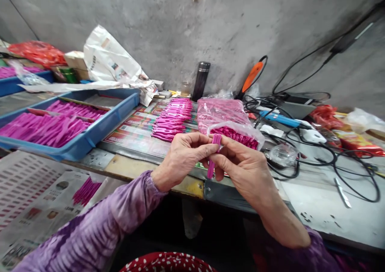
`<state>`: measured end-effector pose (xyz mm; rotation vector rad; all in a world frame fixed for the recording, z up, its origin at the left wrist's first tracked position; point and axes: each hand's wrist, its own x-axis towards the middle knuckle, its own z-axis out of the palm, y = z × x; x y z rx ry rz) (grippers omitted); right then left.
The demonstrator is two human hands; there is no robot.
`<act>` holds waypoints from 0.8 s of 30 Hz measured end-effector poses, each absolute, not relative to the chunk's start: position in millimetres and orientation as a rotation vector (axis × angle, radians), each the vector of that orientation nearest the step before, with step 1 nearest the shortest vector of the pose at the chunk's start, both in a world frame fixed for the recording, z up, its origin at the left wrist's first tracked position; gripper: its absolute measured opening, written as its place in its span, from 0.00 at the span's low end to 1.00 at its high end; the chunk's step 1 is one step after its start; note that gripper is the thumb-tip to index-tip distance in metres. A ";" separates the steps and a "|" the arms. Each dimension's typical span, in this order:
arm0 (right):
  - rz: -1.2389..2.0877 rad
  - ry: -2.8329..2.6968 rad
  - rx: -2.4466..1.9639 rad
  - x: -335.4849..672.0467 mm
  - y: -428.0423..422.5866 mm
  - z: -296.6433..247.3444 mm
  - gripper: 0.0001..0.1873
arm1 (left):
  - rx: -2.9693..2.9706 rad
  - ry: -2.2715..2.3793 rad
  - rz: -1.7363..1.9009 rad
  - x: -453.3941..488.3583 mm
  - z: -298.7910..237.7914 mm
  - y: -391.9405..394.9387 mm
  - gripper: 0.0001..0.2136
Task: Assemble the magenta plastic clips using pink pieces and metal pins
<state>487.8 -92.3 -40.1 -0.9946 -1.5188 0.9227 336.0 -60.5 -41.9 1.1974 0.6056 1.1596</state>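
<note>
Held upright between both hands is a slim magenta plastic piece [211, 165], like a handle, in front of the table edge. My left hand [183, 155] pinches its upper part between thumb and fingers. My right hand [240, 159] grips it from the other side, thumb across its middle. Beyond my left hand, a row of magenta pieces [173, 117] with small shiny spots lies side by side on a printed sheet [136, 131]. Behind my right hand, a clear plastic bag [222, 113] holds more deep-pink pieces [236, 137]. Fine details of the held piece are hidden by my fingers.
At left stands a blue tray [67, 155] with many magenta strips [45, 127]. A black flask [201, 80] is by the wall. Right of the bag lie tangled black cables [333, 159], a blue tool [279, 118], an orange-handled tool [252, 76] and a white knife [343, 193].
</note>
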 end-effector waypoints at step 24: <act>0.849 -1.574 -1.117 513.6 -139.3 -84.9 0.16 | 1.142 0.607 0.745 332.1 -88.7 -92.4 0.15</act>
